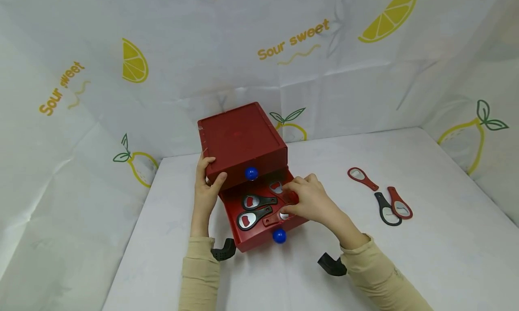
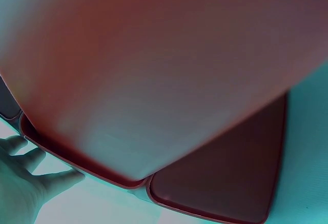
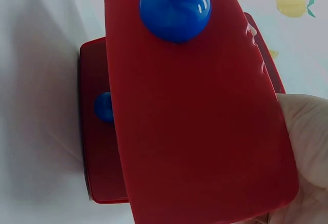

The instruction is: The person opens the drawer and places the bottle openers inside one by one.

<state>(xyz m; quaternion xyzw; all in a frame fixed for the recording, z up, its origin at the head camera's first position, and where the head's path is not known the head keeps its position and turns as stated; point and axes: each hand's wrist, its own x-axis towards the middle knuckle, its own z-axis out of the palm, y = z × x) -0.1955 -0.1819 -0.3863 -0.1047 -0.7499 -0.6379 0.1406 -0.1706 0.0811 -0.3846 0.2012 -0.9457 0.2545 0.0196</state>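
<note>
My left hand [image 1: 206,198] rests against the front left corner of a red drawer box [image 1: 243,133], fingers spread and thumb on its front. In the left wrist view its fingertips touch the box's edge. The lower drawer [image 1: 255,244] is pulled out. Inside lie two black bottle openers [image 1: 250,202] and a red bottle opener [image 1: 272,220]. My right hand [image 1: 312,200] reaches over the drawer's right side and pinches another red bottle opener [image 1: 276,187] by its handle, partly hidden by the fingers. The drawer front [image 3: 200,121] fills much of the right wrist view.
On the white table to the right lie two red bottle openers [image 1: 362,179] and a black one [image 1: 382,203], two of them overlapping. Blue round knobs [image 1: 251,173] stick out from the drawer fronts. A white lemon-print cloth [image 1: 182,67] hangs behind.
</note>
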